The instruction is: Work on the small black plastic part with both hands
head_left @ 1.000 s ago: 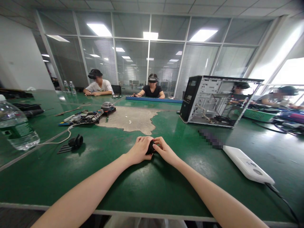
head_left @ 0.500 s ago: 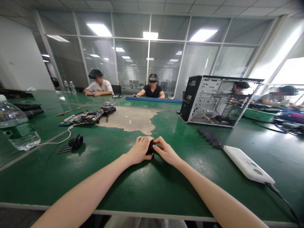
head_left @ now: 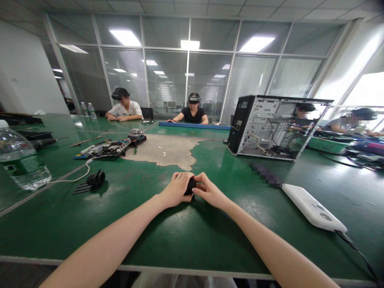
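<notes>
Both hands meet over the green table (head_left: 144, 236), in front of the bare tan patch. My left hand (head_left: 175, 190) is wrapped round a small black object (head_left: 190, 186), most of it hidden under the palm; its kind does not show. From the other side my right hand (head_left: 208, 191) pinches the object's right end between thumb and fingertips. Left of the hands lies a black plastic part (head_left: 95, 181) with a round head and several long flat prongs.
At the left stand a water bottle (head_left: 25, 160) and a circuit board (head_left: 103, 149) beside a white cable. An open computer case (head_left: 276, 128) stands at the right. Nearer is a white device (head_left: 313, 208) with a black cord. Several people sit round the table.
The fingers of my right hand have shifted slightly at the black object's end, and a bit more of the object shows. My left hand stays in place.
</notes>
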`<state>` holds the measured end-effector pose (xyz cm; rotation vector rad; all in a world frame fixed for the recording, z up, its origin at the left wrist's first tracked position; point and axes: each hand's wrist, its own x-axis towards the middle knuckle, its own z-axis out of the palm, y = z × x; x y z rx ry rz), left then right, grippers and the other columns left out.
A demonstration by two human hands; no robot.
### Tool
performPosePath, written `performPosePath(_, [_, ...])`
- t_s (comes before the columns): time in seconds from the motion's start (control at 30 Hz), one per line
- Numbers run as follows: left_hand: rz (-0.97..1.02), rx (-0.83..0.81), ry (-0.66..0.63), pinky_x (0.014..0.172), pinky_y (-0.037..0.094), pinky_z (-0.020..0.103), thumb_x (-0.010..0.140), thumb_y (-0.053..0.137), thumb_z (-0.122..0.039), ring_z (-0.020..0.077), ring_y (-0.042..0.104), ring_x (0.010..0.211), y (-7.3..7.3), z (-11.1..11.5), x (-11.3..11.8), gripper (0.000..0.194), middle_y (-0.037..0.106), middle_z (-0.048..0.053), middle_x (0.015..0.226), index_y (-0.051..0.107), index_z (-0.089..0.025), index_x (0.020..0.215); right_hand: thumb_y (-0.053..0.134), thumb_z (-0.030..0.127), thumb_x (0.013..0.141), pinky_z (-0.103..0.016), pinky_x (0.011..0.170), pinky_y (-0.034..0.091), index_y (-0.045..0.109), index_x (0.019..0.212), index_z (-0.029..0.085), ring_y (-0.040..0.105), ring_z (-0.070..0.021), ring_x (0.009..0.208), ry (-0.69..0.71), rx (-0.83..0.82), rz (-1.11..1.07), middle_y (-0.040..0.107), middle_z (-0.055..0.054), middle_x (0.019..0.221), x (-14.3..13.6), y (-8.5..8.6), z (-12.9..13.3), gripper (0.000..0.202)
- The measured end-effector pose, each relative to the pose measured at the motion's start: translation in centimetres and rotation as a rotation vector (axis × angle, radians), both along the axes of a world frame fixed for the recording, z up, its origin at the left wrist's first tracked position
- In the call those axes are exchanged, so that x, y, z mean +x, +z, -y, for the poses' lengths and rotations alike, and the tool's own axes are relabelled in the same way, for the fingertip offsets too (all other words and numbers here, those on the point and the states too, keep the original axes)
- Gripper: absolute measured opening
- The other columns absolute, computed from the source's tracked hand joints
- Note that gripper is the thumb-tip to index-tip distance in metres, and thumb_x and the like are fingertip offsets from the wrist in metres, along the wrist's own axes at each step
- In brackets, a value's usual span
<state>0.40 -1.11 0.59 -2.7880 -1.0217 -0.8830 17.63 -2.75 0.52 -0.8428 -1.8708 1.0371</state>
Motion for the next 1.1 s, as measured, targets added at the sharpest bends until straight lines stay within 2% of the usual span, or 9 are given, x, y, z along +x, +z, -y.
performPosePath(0.07, [0.0,0.001,-0.002,0.089,0.029,0.04,0.063,0.06,-0.019,0.0249,0.046,0.102,0.0,0.0,0.0,0.059,0.049,0.008,0.11,0.032,-0.018,0.115,0.057,0.025,0.076,-0.031,0.076,0.048,0.039,0.096,0.022,0.058,-0.0126,0.082,-0.001,0.019,0.004,0.05,-0.002,0.099,0.0,0.0,0.1,0.026])
performPosePath(0.23, [0.002,0.01,-0.004,0.089,0.029,0.04,0.064,0.06,-0.021,0.0249,0.045,0.103,0.0,0.0,0.0,0.058,0.049,0.008,0.11,0.032,-0.018,0.115,0.047,0.03,0.083,-0.029,0.072,0.048,0.042,0.091,0.021,0.057,-0.0118,0.078,-0.081,0.04,0.024,0.051,-0.001,0.09,-0.2,-0.2,-0.1,0.013])
performPosePath(0.4, [-0.008,0.012,-0.001,0.089,0.03,0.039,0.064,0.06,-0.021,0.0248,0.045,0.102,0.1,0.1,0.0,0.058,0.049,0.008,0.111,0.032,-0.018,0.115,0.051,0.032,0.08,-0.032,0.078,0.047,0.044,0.098,0.02,0.056,-0.0144,0.087,-0.162,0.024,0.03,0.053,-0.004,0.097,-0.2,-0.5,-0.6,0.022])
performPosePath(0.6, [-0.018,0.017,0.012,0.088,0.03,0.039,0.063,0.061,-0.02,0.025,0.045,0.102,0.2,0.2,0.0,0.058,0.049,0.009,0.111,0.033,-0.017,0.114,0.052,0.03,0.079,-0.033,0.077,0.047,0.044,0.095,0.02,0.058,-0.014,0.083,-0.081,-0.02,0.028,0.053,-0.003,0.098,0.0,-0.2,-0.4,0.02])
performPosePath(0.73, [-0.018,0.017,0.013,0.088,0.03,0.039,0.063,0.06,-0.02,0.025,0.045,0.101,0.2,0.2,0.0,0.057,0.049,0.009,0.111,0.033,-0.017,0.113,0.059,0.028,0.074,-0.032,0.076,0.048,0.041,0.092,0.021,0.058,-0.0139,0.084,-0.035,-0.03,-0.025,0.051,-0.003,0.098,-0.1,0.1,-0.1,0.026])
performPosePath(0.97, [-0.005,0.001,0.005,0.088,0.03,0.04,0.064,0.061,-0.02,0.0252,0.045,0.102,0.2,0.2,0.0,0.057,0.049,0.009,0.111,0.033,-0.018,0.114,0.052,0.036,0.079,-0.032,0.077,0.047,0.044,0.088,0.02,0.056,-0.0128,0.08,-0.106,-0.025,-0.039,0.054,-0.001,0.087,-0.3,-0.3,-0.6,0.02])
performPosePath(1.1, [-0.004,-0.001,0.006,0.089,0.029,0.04,0.063,0.061,-0.02,0.0254,0.045,0.103,0.2,0.2,0.1,0.058,0.048,0.009,0.112,0.033,-0.018,0.114,0.054,0.034,0.078,-0.034,0.08,0.046,0.046,0.095,0.019,0.056,-0.0138,0.084,-0.144,-0.055,-0.027,0.053,-0.003,0.092,-0.2,-0.5,-0.9,0.024])
